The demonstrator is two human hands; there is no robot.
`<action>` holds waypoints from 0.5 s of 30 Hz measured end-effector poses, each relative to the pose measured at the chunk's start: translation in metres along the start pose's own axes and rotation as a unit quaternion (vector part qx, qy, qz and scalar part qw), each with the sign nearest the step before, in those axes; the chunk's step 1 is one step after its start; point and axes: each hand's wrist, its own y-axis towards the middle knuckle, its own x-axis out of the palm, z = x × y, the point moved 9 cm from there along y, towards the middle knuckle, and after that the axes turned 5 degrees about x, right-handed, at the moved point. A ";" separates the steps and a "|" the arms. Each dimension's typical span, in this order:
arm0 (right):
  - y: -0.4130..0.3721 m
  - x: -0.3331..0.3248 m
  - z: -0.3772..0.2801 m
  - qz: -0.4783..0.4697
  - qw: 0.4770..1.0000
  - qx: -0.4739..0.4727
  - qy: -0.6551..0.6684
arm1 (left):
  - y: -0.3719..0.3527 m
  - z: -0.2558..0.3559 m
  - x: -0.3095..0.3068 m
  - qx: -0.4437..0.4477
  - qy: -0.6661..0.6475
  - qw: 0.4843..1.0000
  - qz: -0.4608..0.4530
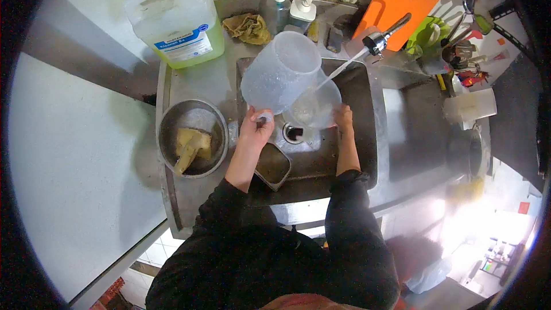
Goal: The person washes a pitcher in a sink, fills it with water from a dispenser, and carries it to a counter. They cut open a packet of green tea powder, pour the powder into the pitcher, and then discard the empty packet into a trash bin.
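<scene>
Over the metal sink [356,161], my left hand [258,127] grips a tall frosted plastic container [272,80] near its lower edge, with the fingers closed on it. My right hand [343,119] holds a round clear plastic bowl [314,106] by its right side. Water runs from the faucet [376,42] down toward the clear bowl, just right of the tall container. The drain [293,133] shows below both pieces. A small rectangular metal container [274,166] lies in the sink beside my left wrist.
At left, a steel bowl [165,132] holds a sponge and a yellowish tool. Behind are a large jug [189,28], a brown cloth [248,27], pump bottles [302,10] and an orange cutting board [396,6]. Utensils [459,51] crowd the right.
</scene>
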 end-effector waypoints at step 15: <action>0.000 0.004 -0.044 -0.073 0.991 -0.055 -0.103 | -0.020 0.005 -0.017 0.101 -0.109 0.989 0.009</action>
